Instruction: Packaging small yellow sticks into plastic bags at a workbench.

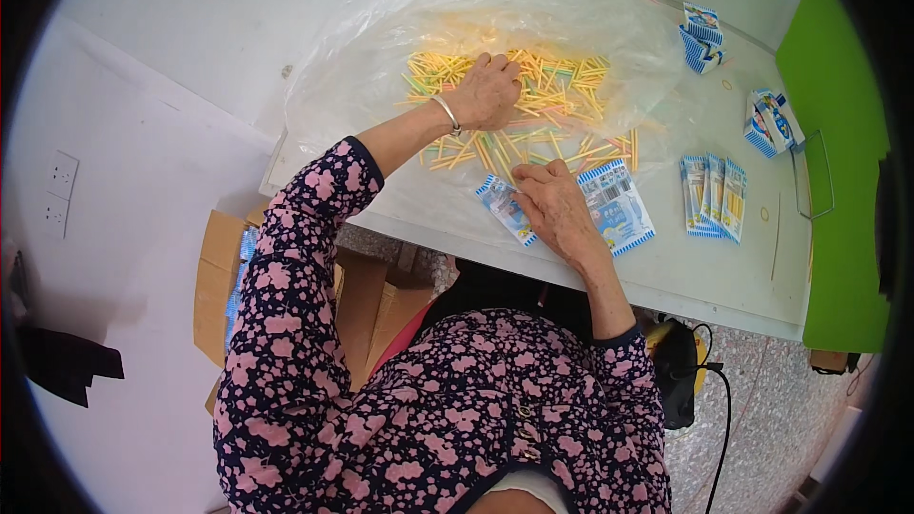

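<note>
Many thin straw-like sticks, mostly yellow with some pink and green, lie heaped on a clear plastic bag spread over the table. My left hand, with a bangle at the wrist, is over the heap, its fingers curled down among the sticks; the fingertips are partly hidden. Nearer to me, my right hand pinches the edge of a small blue and white packet, tilted at the table's front. Flat blue and white packets lie just right of that hand, partly under it.
On the right of the white table lie several filled packets, fanned out. Beyond them are more blue and white packs and crumpled ones. A green panel borders the right side. A cardboard box stands below left.
</note>
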`<state>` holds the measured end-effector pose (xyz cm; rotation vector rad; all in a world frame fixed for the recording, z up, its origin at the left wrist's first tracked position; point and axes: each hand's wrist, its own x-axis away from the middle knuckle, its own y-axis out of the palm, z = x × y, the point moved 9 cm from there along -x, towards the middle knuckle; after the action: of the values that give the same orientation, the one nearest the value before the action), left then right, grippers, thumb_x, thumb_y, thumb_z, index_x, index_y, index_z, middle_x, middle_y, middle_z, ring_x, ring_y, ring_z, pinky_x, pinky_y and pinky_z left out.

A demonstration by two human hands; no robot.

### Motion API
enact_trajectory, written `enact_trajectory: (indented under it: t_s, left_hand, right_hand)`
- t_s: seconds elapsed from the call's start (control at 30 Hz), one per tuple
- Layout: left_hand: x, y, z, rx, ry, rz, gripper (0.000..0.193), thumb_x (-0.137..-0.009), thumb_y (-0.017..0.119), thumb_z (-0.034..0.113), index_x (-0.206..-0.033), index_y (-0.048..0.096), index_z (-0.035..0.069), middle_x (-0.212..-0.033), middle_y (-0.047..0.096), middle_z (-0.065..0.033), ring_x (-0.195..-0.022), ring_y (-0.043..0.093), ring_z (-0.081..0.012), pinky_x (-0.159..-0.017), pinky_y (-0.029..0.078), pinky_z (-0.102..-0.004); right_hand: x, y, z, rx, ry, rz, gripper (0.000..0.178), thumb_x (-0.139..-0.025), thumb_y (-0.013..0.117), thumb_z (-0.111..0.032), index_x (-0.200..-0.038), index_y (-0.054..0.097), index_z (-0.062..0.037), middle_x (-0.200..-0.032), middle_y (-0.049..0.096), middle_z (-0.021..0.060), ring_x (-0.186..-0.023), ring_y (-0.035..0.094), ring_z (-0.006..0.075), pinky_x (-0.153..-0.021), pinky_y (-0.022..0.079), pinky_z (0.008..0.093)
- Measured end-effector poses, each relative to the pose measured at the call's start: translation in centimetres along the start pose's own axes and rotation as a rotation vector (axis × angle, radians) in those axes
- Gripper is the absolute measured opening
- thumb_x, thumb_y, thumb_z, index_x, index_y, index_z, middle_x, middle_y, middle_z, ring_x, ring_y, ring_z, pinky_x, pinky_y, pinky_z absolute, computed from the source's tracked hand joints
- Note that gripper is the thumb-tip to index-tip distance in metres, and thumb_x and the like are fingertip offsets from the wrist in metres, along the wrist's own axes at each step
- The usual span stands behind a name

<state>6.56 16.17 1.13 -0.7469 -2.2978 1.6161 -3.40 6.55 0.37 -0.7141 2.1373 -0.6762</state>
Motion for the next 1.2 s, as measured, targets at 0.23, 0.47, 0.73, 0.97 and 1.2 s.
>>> enact_trajectory:
  t_s: [0.23, 0.47, 0.73, 0.97, 1.2]
  left_hand:
    - [0.7, 0.1, -1.1, -0.016, -0.030, 0.083, 0.018, -0.074, 0.054, 0.014, -0.087, 0.057, 0.001, -0.092, 0.052, -0.0107, -0.094, 0.047, -0.0251, -0.083, 0.037, -0.0373]
    - [2.1, -0.3, -3.5, 0.442, -0.295, -0.044, 0.025, -0.089, 0.048, 0.025, -0.095, 0.051, 0.002, -0.087, 0.052, -0.0103, -0.092, 0.050, -0.0235, -0.083, 0.037, -0.0378]
    - [2.4, -0.6, -5.0, 1.890, -0.573, 0.276, 0.025, -0.093, 0.046, 0.024, -0.095, 0.054, 0.001, -0.088, 0.062, -0.0097, -0.084, 0.059, -0.0186, -0.074, 0.047, -0.0324]
    - [0.3, 0.3, -1.5, 2.270, -0.633, 0.366, 0.016, -0.090, 0.050, 0.013, -0.097, 0.050, -0.002, -0.084, 0.061, -0.0131, -0.076, 0.063, -0.0241, -0.072, 0.054, -0.0359]
    - [0.2, 0.2, 0.8, 2.209, -0.776, 0.685, 0.014, -0.090, 0.051, 0.016, -0.093, 0.046, 0.003, -0.078, 0.059, -0.0085, -0.071, 0.061, -0.0173, -0.064, 0.053, -0.0291]
  right_hand:
    - [0.0, 0.0, -0.1, -0.025, 0.004, 0.007, 0.006, -0.073, 0.063, -0.003, -0.076, 0.060, 0.0021, -0.104, 0.060, 0.0085, -0.083, 0.050, 0.0286, -0.075, 0.044, 0.0357]
    - [-0.4, -0.4, 0.6, -0.106, -0.009, 0.041, 0.011, -0.078, 0.060, -0.009, -0.077, 0.061, 0.0018, -0.092, 0.063, 0.0093, -0.078, 0.050, 0.0262, -0.070, 0.043, 0.0324]
    - [0.4, -2.5, 6.5, -1.239, 0.678, 0.563, 0.025, -0.093, 0.047, -0.019, -0.101, 0.059, 0.0009, -0.096, 0.063, 0.0089, -0.087, 0.055, 0.0147, -0.080, 0.040, 0.0260]
    - [-2.7, 1.6, 10.7, -1.852, 0.761, 0.840, 0.028, -0.093, 0.041, -0.014, -0.109, 0.054, 0.0042, -0.106, 0.061, 0.0136, -0.098, 0.057, 0.0198, -0.092, 0.041, 0.0339]
    - [-5.3, 2.4, 12.0, -1.999, 0.578, 0.910, 0.022, -0.091, 0.042, -0.011, -0.098, 0.058, 0.0021, -0.091, 0.062, 0.0118, -0.088, 0.059, 0.0212, -0.088, 0.045, 0.0347]
